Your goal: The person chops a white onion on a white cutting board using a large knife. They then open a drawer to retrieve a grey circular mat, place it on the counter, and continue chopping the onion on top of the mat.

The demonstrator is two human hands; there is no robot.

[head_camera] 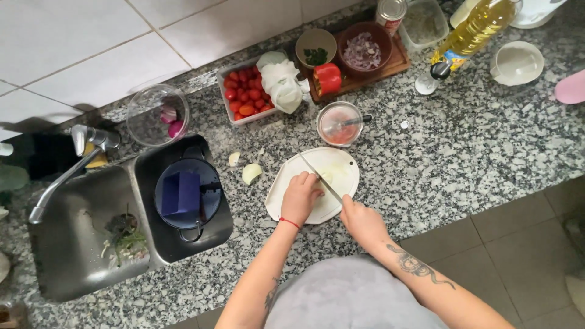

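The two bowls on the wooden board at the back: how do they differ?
The green bowl is smaller and holds only a few dark green leaves, so much of its pale inside shows. The brown bowl is larger, sits to the right, and is filled with chopped purple onion. Both are round, upright and rest on the wooden board, beyond the left hand and right hand.
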